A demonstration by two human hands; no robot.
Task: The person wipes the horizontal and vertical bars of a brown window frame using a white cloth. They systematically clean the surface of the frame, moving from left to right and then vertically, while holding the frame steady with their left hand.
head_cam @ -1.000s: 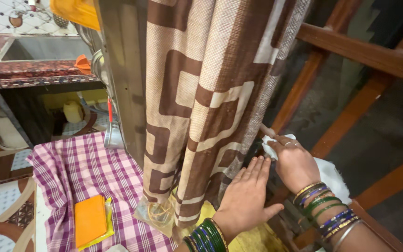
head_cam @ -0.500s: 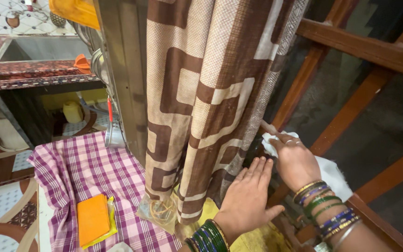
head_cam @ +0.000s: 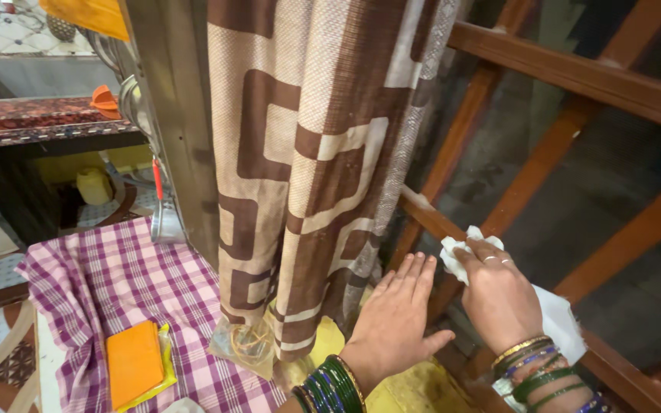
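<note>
Right hand (head_cam: 499, 294) has its fingers curled around a white cloth (head_cam: 459, 252), pressed on the wooden window frame (head_cam: 430, 218) whose rail runs roughly 10 to 4 o'clock. Left hand (head_cam: 399, 317) lies flat, fingers spread, empty, just at 9 o'clock of it, beside the brown patterned curtain (head_cam: 307, 168).

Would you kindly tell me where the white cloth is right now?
In the head view, the white cloth is at lower right, pressed under the right hand against the brown wooden window frame, just right of the brown patterned curtain.
</note>
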